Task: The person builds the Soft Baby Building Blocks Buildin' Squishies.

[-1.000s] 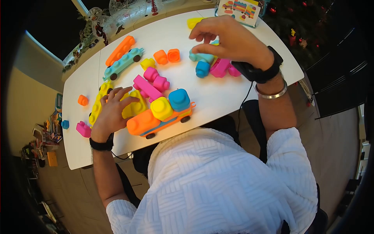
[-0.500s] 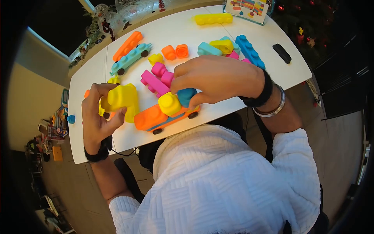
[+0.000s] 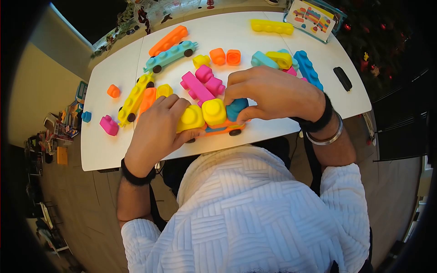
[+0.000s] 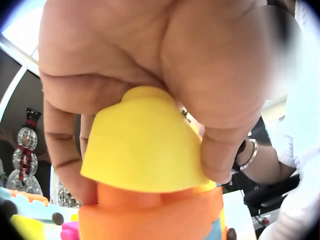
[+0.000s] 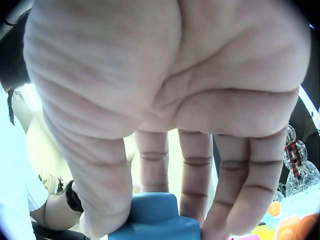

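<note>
My left hand grips a rounded yellow block by its sides, over the left end of the orange wheeled base. In the left wrist view this yellow block sits on the orange piece, between thumb and fingers. Beside it on the base stands another yellow block. My right hand holds the blue block at the right end, its thumb on the near side. In the right wrist view the blue block lies between thumb and fingers.
Pink blocks lie just behind the base. A yellow wheeled base and a turquoise one stand left and back. Blue and turquoise pieces lie back right, near a black object. A picture card stands behind.
My left hand has carried the yellow block right and placed it over the base's left end. My right hand has come from the back right to the blue block. The view has shifted.
</note>
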A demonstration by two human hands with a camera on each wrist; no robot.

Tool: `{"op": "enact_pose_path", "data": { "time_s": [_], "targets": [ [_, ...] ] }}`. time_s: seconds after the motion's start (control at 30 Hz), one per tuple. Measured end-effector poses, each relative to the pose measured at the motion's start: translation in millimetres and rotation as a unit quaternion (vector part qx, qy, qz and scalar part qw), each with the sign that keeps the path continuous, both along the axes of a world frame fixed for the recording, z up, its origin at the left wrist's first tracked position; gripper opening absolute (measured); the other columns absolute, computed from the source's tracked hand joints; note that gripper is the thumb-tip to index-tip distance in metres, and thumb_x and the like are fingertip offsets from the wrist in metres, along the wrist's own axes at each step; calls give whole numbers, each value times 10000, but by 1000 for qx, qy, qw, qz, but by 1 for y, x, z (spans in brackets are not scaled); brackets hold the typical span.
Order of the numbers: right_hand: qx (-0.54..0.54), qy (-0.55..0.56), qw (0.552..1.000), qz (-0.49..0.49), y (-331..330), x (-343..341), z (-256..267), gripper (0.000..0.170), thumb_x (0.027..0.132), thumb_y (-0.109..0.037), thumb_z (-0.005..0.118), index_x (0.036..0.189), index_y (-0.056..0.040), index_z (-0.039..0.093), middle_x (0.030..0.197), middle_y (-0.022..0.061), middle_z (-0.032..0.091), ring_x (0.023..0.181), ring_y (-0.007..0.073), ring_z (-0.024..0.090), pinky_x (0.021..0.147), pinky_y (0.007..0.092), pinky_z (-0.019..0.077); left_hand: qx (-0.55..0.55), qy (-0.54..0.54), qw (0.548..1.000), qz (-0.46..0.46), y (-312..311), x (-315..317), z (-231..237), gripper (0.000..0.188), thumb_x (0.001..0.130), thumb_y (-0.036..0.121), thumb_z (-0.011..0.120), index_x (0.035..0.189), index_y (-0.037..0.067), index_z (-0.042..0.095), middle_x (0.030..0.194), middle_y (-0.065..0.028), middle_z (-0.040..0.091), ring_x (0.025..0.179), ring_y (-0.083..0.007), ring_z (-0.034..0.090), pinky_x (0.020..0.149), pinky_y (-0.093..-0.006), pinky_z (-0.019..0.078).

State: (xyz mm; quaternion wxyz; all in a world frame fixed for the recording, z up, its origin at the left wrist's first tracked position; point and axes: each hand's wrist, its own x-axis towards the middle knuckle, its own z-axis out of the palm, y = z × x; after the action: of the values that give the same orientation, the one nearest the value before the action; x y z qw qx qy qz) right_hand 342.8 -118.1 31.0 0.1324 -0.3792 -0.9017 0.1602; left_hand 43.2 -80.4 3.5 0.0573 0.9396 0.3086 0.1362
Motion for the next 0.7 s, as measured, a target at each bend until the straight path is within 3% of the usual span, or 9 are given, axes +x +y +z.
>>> {"op": "enact_pose_path", "data": {
  "time_s": [0.17,0.23,0.37,0.43,0.7],
  "targets": [
    [6,6,1000,-5,0,-2,-3,424,824,-296,894,1145,-77,722,1095,104,683,1023,370,681,864,473,527,32,18,999,28,7,3,-1,572,763,463,919,1069,47,673,971,-106,656,964,-338,674,791,-468,542],
    [9,8,1000,-2,1,-1,-4,424,823,-288,895,1148,-76,722,1095,104,681,1025,369,681,867,472,528,-30,39,997,57,8,5,1,700,690,492,974,1118,15,694,1031,-160,697,1002,-407,673,841,-484,534],
    [13,34,999,5,2,0,-8,418,819,-248,898,1155,-72,722,1102,106,682,1037,366,682,878,469,531,12,44,999,28,11,1,-2,704,673,472,990,1114,8,697,1017,-182,705,992,-412,676,839,-489,533],
    [25,44,999,8,2,0,-8,417,816,-235,900,1155,-69,722,1102,106,683,1041,365,682,882,467,533,-61,48,995,60,12,2,-3,707,669,461,993,1108,2,682,1012,-195,712,977,-422,684,823,-493,535],
    [25,29,999,2,3,-1,-8,431,826,-270,909,1153,-49,737,1098,105,711,1034,337,701,888,437,559,-13,69,995,75,3,9,-4,665,692,432,978,1076,17,630,979,-169,705,929,-406,705,774,-485,548]
  ]
}}
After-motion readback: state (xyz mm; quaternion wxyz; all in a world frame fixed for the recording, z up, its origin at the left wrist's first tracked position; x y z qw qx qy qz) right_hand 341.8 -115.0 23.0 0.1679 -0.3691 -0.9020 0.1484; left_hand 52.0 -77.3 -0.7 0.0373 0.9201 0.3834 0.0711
